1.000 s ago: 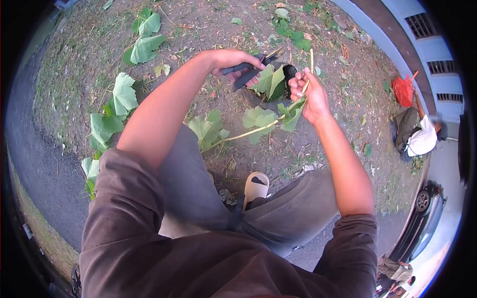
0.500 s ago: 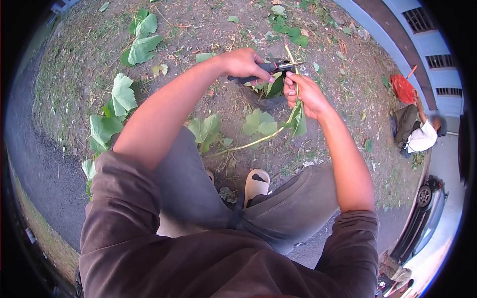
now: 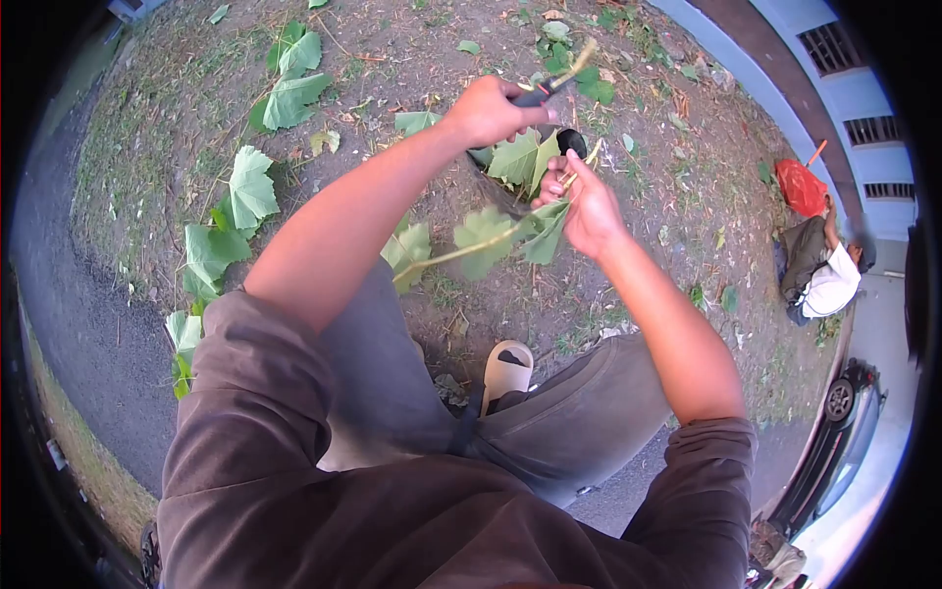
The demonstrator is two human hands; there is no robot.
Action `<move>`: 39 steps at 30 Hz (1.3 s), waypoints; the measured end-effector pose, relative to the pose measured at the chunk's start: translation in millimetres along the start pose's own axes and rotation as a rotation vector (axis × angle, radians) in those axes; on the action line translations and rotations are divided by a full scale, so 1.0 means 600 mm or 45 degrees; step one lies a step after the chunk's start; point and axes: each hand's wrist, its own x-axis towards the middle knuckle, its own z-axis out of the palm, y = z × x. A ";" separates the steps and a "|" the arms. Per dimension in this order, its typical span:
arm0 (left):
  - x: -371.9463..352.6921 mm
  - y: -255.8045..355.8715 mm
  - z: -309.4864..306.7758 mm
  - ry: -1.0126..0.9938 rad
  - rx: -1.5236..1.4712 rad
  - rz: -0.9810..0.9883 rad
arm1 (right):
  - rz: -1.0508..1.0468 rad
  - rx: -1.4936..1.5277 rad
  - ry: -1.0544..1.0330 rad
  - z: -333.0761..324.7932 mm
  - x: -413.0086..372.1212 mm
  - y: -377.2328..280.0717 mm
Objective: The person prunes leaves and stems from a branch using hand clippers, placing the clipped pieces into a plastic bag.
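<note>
My left hand (image 3: 491, 113) is wrapped round dark-handled pruning shears (image 3: 535, 95) with red accents. A short pale stem piece (image 3: 583, 59), blurred, lies at the blade end of the shears. Below and to the right, my right hand (image 3: 592, 211) pinches a vine cutting (image 3: 461, 253), whose upper end pokes out past the fingertips. Its stem curves down to the left, with broad green leaves along it. Behind the hands sits a dark container (image 3: 505, 199) with leaves (image 3: 515, 159) in it, partly hidden; a round black piece (image 3: 571, 144) shows beside my right fingertips.
Leafy vine lengths (image 3: 250, 187) lie on the soil to the left, beside asphalt (image 3: 83, 324). My sandalled foot (image 3: 508, 368) is below. At the right, a person (image 3: 829, 280) crouches by a red bag (image 3: 802, 187), near a wall. A dark car (image 3: 834, 432) stands farther down.
The shears have moved up, with a stem piece at their blades. My right hand has shifted slightly down and left, and the stem above it is shorter.
</note>
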 end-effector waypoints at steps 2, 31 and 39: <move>0.004 -0.012 -0.019 -0.080 -0.145 0.012 | 0.018 0.099 -0.089 -0.023 0.007 0.015; 0.003 -0.047 -0.058 -0.828 -0.827 -0.492 | 0.097 -0.238 0.226 0.000 -0.021 -0.050; -0.008 -0.027 -0.047 -0.900 -0.733 -0.363 | 0.274 -0.556 0.137 0.002 -0.019 -0.051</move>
